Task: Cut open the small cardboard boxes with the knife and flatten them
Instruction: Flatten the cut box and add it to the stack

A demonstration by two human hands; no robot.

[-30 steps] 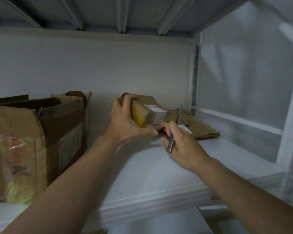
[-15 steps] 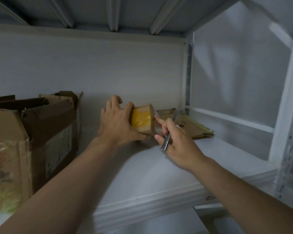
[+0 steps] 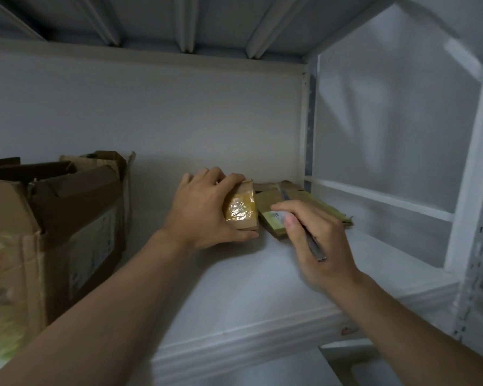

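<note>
box location: small box stood on the white shelf near the back wall, just beside the flattened pile.
left hand: fingers wrapped over the box top, thumb along its bottom edge.
right hand: fingers curled round the knife; blade hidden.
handling: we judged it light, thin-walled and crushable, with slick yellow tape. We'd grip the cardboard edges, clear of the seam.
count: we counted one small box, one knife and one big carton; pile sheets uncountable.
</note>
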